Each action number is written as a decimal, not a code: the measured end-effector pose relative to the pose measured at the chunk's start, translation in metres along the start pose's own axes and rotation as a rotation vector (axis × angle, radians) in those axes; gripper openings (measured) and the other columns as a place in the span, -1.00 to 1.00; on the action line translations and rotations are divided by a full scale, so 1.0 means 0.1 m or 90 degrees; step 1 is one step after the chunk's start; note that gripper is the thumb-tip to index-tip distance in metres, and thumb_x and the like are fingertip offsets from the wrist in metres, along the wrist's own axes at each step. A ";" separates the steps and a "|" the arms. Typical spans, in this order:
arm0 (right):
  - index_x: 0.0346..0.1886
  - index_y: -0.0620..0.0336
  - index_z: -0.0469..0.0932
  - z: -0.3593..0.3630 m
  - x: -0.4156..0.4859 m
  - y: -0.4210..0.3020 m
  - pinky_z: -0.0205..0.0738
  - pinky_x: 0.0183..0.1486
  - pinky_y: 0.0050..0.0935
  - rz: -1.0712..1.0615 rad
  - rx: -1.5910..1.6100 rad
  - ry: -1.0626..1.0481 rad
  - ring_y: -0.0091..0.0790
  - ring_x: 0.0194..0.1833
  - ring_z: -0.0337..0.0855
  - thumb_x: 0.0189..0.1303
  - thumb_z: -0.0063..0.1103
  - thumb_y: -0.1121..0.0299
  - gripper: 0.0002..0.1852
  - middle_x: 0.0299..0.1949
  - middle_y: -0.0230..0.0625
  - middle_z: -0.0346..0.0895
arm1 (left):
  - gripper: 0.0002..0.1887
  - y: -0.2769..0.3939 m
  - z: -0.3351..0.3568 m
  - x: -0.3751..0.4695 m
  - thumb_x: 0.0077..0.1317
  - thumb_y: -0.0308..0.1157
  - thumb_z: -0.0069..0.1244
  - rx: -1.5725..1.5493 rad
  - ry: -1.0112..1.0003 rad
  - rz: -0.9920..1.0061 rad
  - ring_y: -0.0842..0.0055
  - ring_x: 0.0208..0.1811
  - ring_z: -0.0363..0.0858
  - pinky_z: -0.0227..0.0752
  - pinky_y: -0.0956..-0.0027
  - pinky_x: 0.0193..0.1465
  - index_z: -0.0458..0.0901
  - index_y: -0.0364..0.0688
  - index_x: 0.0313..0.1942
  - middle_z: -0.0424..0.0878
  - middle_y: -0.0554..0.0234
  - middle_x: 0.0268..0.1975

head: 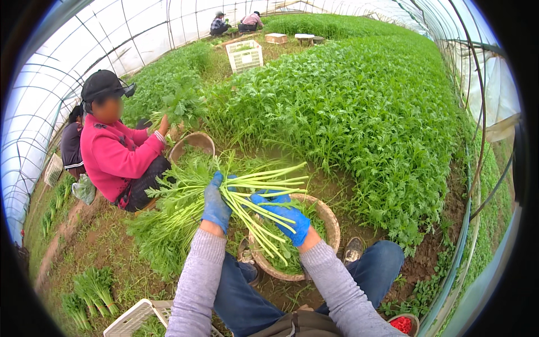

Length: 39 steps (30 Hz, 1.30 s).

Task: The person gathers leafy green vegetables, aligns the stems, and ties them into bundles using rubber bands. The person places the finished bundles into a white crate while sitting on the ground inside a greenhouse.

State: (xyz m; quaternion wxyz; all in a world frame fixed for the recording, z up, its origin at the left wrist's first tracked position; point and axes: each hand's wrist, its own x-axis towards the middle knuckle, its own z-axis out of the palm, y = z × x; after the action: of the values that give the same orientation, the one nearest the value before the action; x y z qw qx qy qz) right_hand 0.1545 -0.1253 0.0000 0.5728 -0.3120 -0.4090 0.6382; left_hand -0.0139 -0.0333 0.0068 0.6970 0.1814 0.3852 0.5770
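Observation:
My left hand [217, 200], in a blue glove, grips a fanned bunch of chrysanthemum greens [265, 182] by the upper stems. Its leaves point left and its pale cut ends spread right. Against the lower stems lies my right hand [290, 217], also blue-gloved, its fingers among them; whether they close on any is partly hidden. Beneath both hands a round, worn basin [332, 219] stands between my feet with loose leaves [290, 252] inside. A heap of long-stemmed greens [168, 236] lies left of the basin.
A co-worker in a pink top [120, 151] sits at left, holding greens beside another basin [193, 141]. Tied bundles [97, 290] and a white plastic crate [130, 318] lie lower left. A bowl of red pieces [402, 324] sits lower right. Dense crop [358, 105] grows ahead.

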 end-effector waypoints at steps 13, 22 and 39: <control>0.23 0.29 0.44 -1.15 -0.41 0.65 0.44 0.16 -0.21 0.109 -0.920 0.023 -0.17 0.07 0.59 0.08 0.40 -0.03 -0.25 0.16 -0.02 0.52 | -0.76 0.21 -0.35 0.19 0.47 -0.22 -0.14 -0.238 0.128 0.109 0.40 -0.39 0.60 0.61 0.24 -0.25 0.55 -0.19 -0.10 0.65 0.19 -0.30; 0.02 0.33 0.57 0.04 -0.38 0.14 0.38 -0.29 -0.53 0.087 -0.082 -0.032 -0.47 -0.33 0.53 0.38 0.10 0.10 -0.57 -0.35 -0.31 0.56 | -0.74 0.15 -0.24 0.15 0.42 -0.23 -0.01 -0.145 0.096 0.242 0.46 -0.42 0.59 0.58 0.31 -0.33 0.54 -0.17 0.00 0.67 0.22 -0.31; 0.44 0.12 0.26 -0.17 -0.35 -0.23 0.41 0.23 -0.33 -0.202 -0.478 -0.055 -0.33 0.20 0.52 0.15 0.38 0.37 -0.23 0.18 -0.19 0.53 | -0.73 0.35 -0.25 -0.35 0.38 -0.13 0.04 -0.002 -0.151 0.047 0.58 -0.61 0.55 0.43 0.55 -0.61 0.61 -0.17 -0.26 0.65 0.32 -0.49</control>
State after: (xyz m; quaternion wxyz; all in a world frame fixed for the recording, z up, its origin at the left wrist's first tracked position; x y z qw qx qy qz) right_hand 0.1855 -0.1572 0.0092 0.4927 -0.4056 -0.6803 0.3605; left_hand -0.0568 -0.0615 0.0267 0.7164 0.2615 0.2923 0.5770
